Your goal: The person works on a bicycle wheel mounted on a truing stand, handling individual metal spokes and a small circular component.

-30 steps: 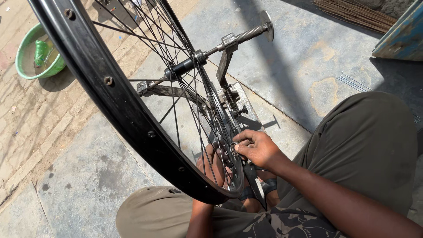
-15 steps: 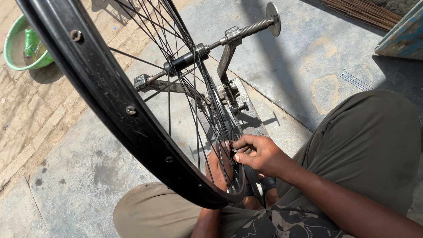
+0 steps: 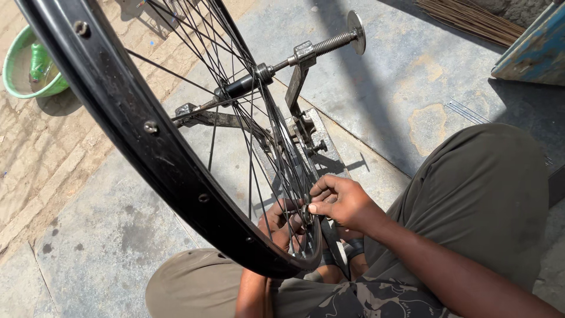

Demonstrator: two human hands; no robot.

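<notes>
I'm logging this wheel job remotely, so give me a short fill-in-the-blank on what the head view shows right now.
1. The black bicycle wheel sits by its axle in a metal ____.
2. The right hand pinches the spokes near the ____ of the wheel.
3. The left hand is seen through the ____.
4. A ____ basin holding a bottle stands on the ground at far left.

Missing words: stand; rim; spokes; green

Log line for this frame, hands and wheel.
left hand: behind spokes, at rim | right hand: pinching a spoke near rim | bicycle wheel: upright in truing stand | green basin: far left on ground
</notes>
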